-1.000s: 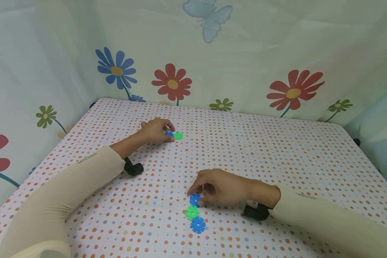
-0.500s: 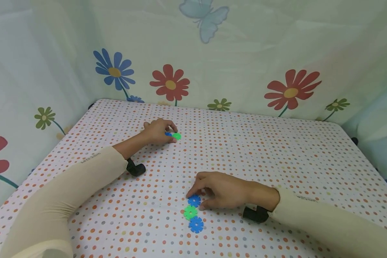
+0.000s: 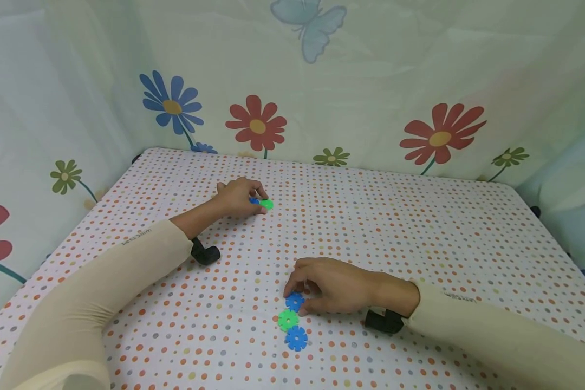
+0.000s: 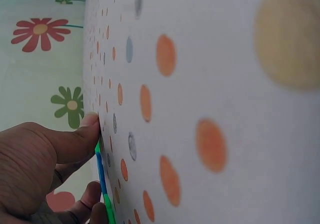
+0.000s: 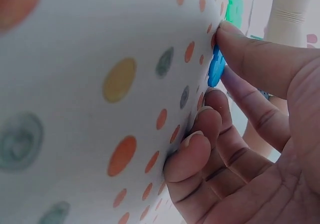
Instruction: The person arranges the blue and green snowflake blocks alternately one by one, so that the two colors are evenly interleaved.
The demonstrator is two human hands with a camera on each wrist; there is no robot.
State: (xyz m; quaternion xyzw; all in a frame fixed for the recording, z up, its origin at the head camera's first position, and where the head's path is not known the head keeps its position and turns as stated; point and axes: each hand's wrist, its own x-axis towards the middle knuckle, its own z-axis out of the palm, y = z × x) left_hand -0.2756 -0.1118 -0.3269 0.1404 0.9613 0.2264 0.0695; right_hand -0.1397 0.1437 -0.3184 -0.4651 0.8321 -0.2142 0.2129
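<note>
My left hand is at the far left of the cloth, thumb and index finger at opposite edges of a green flower-shaped plastic disc. Joined to it is a blue disc, partly under the hand. In the left wrist view a second bit of green shows past the blue. My right hand, nearer the front, pinches a blue disc between thumb and index finger, its other fingers curled near the cloth. Towards the front lie a green disc and another blue disc in a line with it.
A white cloth with coloured dots covers the table. Behind it hangs a curtain printed with flowers and a butterfly. Black wrist cameras sit under the left wrist and the right wrist.
The left fingers have moved slightly right, closer round the green disc. The right index finger and thumb have shifted a little at the blue disc's edges. The discs lie almost as before.
</note>
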